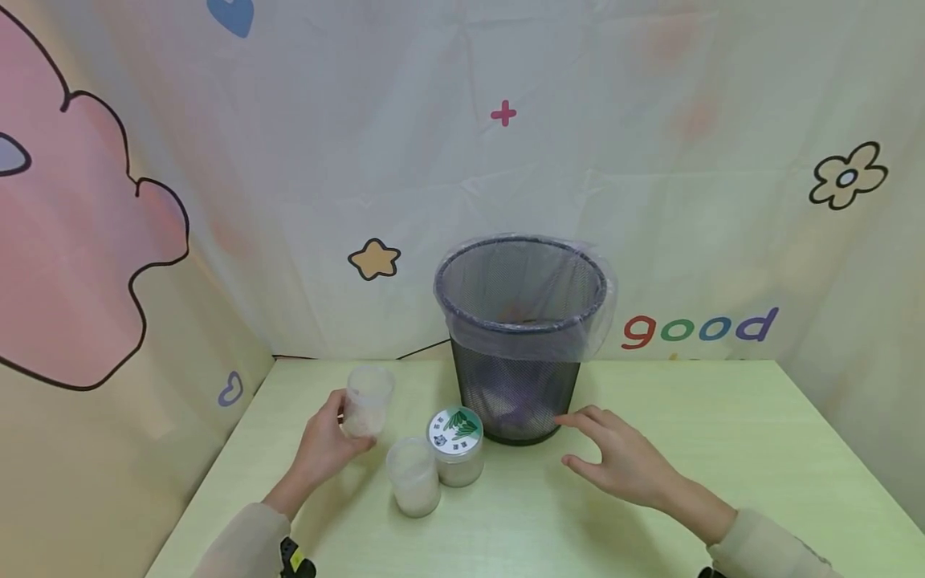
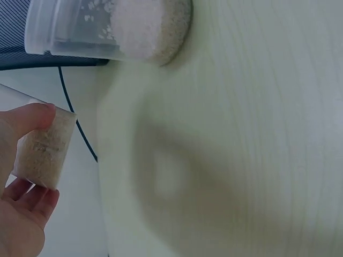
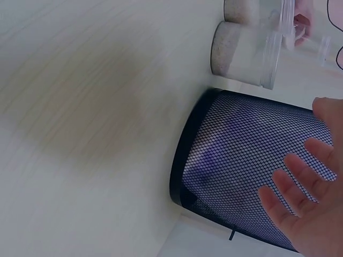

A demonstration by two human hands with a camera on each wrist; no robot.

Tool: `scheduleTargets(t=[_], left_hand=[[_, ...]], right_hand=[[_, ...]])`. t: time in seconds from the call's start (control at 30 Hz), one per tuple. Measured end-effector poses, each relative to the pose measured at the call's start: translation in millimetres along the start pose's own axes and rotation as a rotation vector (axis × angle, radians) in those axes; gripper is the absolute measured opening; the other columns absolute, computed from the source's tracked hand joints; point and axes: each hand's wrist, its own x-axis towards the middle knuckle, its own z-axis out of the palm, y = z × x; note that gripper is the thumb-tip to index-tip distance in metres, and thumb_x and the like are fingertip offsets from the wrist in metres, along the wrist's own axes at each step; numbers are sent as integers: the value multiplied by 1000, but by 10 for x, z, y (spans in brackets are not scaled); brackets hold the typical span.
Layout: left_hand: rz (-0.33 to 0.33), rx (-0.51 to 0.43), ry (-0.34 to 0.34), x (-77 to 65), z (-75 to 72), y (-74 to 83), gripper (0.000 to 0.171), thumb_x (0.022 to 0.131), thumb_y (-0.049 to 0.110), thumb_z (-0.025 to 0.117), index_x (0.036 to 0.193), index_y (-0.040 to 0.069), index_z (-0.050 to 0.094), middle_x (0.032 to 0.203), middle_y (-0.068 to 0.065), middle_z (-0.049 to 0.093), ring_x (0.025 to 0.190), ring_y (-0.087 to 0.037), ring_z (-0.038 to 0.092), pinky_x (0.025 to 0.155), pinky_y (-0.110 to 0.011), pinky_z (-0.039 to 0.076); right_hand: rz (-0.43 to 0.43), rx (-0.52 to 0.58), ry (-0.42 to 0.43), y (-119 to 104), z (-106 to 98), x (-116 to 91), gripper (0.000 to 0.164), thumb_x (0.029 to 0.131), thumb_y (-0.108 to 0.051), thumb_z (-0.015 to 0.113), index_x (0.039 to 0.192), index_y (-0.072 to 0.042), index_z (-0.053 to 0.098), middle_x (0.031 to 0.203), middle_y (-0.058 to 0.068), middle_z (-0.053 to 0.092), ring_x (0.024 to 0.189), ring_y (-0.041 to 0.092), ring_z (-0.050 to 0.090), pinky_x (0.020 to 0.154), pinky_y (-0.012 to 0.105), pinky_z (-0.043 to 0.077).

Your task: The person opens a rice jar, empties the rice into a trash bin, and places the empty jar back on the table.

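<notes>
Left fingers [image 2: 45, 206] gripping clear cup [image 1: 370, 401], right fingers [image 3: 276, 206] spread near mesh bin [image 1: 516, 393], lidded jar [image 1: 460, 468] and seemingly lidless tub [image 1: 415, 486] between

A pale fabric backdrop [image 1: 405, 120], visibly creased, encloses the rear and both sides of the work area, printed with a pink outlined shape [image 1: 65, 241] at left, a blue heart [image 1: 233, 14], a red cross [image 1: 503, 113], an orange star [image 1: 374, 259], a flower [image 1: 848, 177] and multicoloured "good" lettering [image 1: 702, 329]. The light yellow-green tabletop [image 1: 694, 425] shows faint wood grain. Lighting is diffuse, with soft-edged shadows on the surface.
</notes>
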Motion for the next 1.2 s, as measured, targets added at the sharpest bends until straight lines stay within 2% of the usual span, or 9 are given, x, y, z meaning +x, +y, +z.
scheduleTargets(t=[0.4,0.67,0.9,1.07,1.2], left_hand=[[147,4,28,-77,-159,251,70,63,12,83,122,5,46,115,-11,57,103,-27,55,84,-46,47],[242,5,34,-135,-219,467,73,59,11,85,122,6,48,113,-8,57,100,-24,55,85,-45,47],[340,-9,19,-202,-170,638,74,57,9,85,121,7,49,109,-3,56,97,-17,53,82,-38,48],[387,-7,-17,-239,-105,746,73,58,13,85,121,12,49,108,2,54,97,-11,52,82,-35,49],[412,-14,-44,-262,-37,812,71,59,15,84,121,14,50,109,5,53,98,-9,52,83,-33,49]], right_hand=[[17,29,5,-40,20,-17,49,72,-24,77,117,-14,61,101,-9,58,91,12,58,76,32,51],[55,42,-44,-76,-5,-16,55,73,-26,76,123,-15,56,105,-7,58,95,11,57,78,33,51],[70,91,-35,-127,-26,1,58,74,-24,76,126,-14,53,107,-7,56,93,10,55,73,29,51],[148,166,-64,-171,-62,22,61,76,-24,73,132,-18,48,109,-9,52,96,10,56,67,24,51],[192,197,-86,-222,-100,43,63,77,-25,73,134,-21,46,111,-12,51,99,9,56,70,27,53]])
